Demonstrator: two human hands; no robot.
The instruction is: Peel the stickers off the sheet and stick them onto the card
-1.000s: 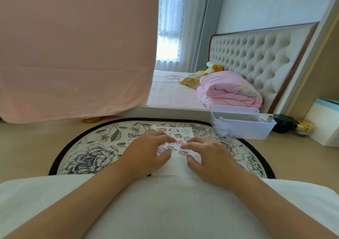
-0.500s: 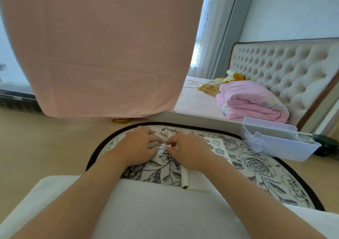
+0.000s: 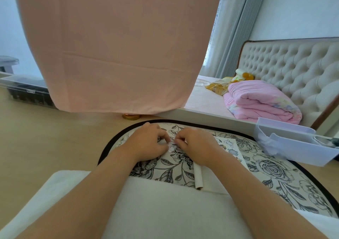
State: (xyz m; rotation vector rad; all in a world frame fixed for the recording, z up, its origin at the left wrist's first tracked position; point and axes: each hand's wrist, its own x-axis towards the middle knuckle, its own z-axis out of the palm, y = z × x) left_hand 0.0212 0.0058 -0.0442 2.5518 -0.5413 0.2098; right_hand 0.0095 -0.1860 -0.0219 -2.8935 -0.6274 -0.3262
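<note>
- Head view: a curled white paper edge [image 3: 199, 176] lay nearest.
- Left hand [image 3: 146, 143] and right hand [image 3: 198, 147] met at the fingertips, each grip narrow, pinching a small pale sticker [image 3: 172, 145].
- The white cartoon sticker sheet [image 3: 231, 146] lay just beside the right hand.
- Risk: the limp sticker could fold onto itself or cling to a fingertip.

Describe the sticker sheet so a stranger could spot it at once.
Find the big round floral mat with the black rim. On it, just right of the right hand and partly hidden under that arm, lies the sticker sheet. Small coloured cartoon figures on white paper set it apart from the mat's black-and-white roses.
</note>
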